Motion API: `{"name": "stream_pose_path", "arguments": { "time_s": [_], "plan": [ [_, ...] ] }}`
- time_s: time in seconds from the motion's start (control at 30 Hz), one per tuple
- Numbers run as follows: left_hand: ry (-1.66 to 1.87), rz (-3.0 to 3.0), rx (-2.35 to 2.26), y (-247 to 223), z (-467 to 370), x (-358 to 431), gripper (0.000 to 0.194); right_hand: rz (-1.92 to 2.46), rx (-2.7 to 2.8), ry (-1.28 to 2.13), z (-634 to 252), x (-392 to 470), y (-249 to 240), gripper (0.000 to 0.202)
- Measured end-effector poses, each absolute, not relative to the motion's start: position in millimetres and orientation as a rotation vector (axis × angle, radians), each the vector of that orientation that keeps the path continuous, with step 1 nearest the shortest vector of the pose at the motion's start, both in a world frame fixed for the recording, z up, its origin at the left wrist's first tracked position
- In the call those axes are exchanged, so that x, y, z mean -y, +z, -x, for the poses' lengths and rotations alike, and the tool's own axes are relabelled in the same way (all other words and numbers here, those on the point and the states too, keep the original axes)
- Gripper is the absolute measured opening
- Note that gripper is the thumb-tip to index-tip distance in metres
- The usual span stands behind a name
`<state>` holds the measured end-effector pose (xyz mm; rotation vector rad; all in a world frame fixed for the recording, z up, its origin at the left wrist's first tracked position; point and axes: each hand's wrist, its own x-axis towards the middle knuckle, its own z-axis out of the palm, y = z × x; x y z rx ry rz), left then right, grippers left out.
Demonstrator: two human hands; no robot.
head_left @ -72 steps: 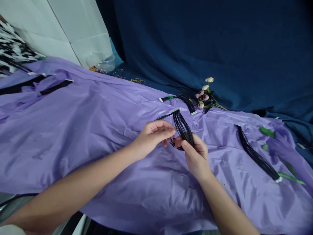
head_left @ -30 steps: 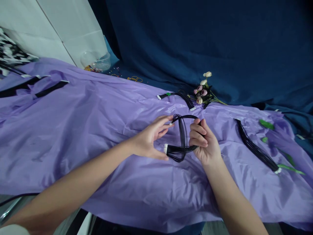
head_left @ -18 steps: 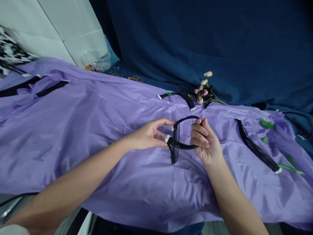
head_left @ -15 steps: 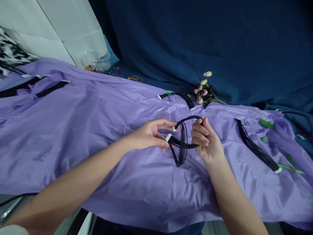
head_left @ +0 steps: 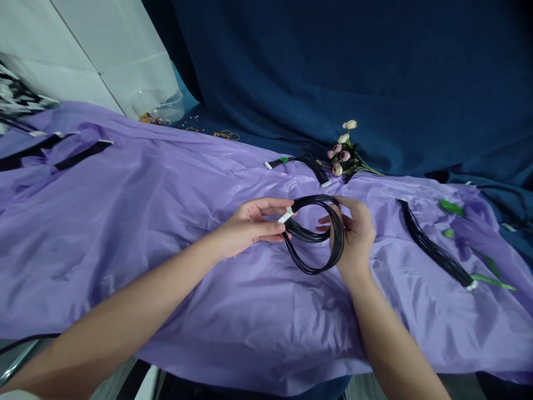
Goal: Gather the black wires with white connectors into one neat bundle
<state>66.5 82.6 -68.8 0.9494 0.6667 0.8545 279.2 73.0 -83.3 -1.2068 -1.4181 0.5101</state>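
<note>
A black wire harness (head_left: 314, 270) with white plug connectors (head_left: 286, 214) is bent into round loops above the purple sheet. My left hand (head_left: 257, 222) pinches it at the white connectors, thumb below and fingers above. At the right side of the loops is my right hand (head_left: 356, 225), curled round the wires with some fingertips showing inside the ring. Part of its grip is hidden behind the wires. Another black harness (head_left: 433, 244) lies flat to the right, and a shorter one (head_left: 310, 163) with a green mark lies beyond my hands.
A purple plastic sheet (head_left: 187, 194) covers the table in wrinkles. Artificial flowers (head_left: 343, 153) lie at its back edge before a dark blue curtain (head_left: 333, 66). A clear tub (head_left: 169, 108) and yellow rubber bands (head_left: 227, 135) are at the back left. More black harnesses (head_left: 83, 155) lie far left.
The wire ends have come together at my left hand, and the wires now form rounder loops. My right hand has turned, its fingers now reaching behind and into the ring.
</note>
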Motion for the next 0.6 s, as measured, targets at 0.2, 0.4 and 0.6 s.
{"name": "stream_pose_path", "arguments": {
  "time_s": [0.2,0.4,0.6],
  "plan": [
    [0.903,-0.864,-0.684,-67.1,-70.9,-80.3,0.041,1.298,1.582,0.065,-281.4,-75.4,-80.5,0.023],
    [0.929,-0.806,-0.726,-69.7,-75.0,-80.3,0.039,1.35,1.686,-0.084,-285.6,-77.5,-82.4,0.029],
    [0.945,-0.835,-0.833,-75.5,-76.3,-81.3,0.039,1.329,1.631,-0.14,-286.1,-77.1,-83.4,0.026]
  ]
}}
